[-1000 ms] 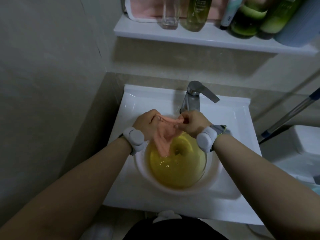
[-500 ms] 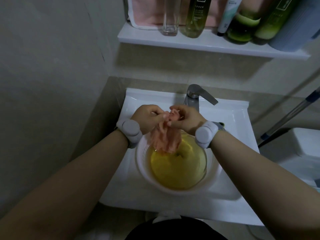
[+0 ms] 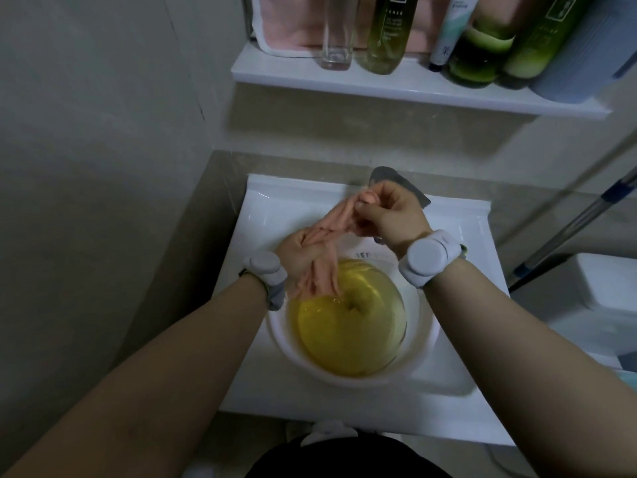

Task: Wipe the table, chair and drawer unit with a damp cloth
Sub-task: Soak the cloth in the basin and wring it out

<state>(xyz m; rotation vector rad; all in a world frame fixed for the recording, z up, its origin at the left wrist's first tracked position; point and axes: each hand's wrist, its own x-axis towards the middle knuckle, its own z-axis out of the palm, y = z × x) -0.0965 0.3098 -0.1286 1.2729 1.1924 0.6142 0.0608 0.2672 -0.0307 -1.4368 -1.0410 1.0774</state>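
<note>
the pink cloth (image 3: 336, 220) is stretched as a twisted rope between the two hands, its long axis running from about 1 o'clock down to 7 o'clock over the white basin (image 3: 275, 336) of yellowish water in the sink (image 3: 458, 401). the right hand (image 3: 393, 215) has its fingers curled tight round the upper end, just before the tap (image 3: 382, 172). the left hand (image 3: 301, 253), nearer the body, grips the middle, and the loose tail hangs from it toward 6 o'clock, its tip at the water. the wring likely turns on counter-twisting along that axis.
</note>
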